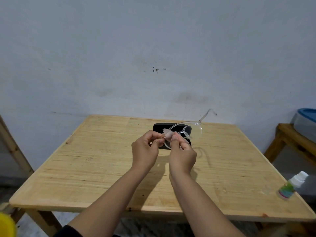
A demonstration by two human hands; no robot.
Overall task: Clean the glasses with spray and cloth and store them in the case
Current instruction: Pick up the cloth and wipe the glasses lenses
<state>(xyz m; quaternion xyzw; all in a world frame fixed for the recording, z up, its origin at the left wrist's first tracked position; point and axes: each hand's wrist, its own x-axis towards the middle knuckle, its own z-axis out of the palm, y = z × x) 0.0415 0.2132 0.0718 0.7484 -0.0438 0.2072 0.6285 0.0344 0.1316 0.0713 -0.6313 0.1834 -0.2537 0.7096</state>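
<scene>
Above the black case (171, 128), my left hand (145, 149) pinched the clear glasses (184, 130) while my right hand (182, 154) pinched the pale cloth (168, 136) against a lens. Spraying seemed done, the spray bottle (290, 187) standing well right of the case; finishing the wipe and casing remained.

Left hand (145, 149), right hand (182, 153) pinched.

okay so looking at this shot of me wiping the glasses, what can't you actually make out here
Head view only:
- Case: mostly hidden behind both hands; open or closed, cannot tell.
- Cloth: bunched between the fingers of the left hand and right hand; its shape is hidden.
- Glasses: clear frame, near lens covered by the cloth.
- Spray bottle: label too small and blurred to read.
- Yellow object: cut off by the corner.
</scene>
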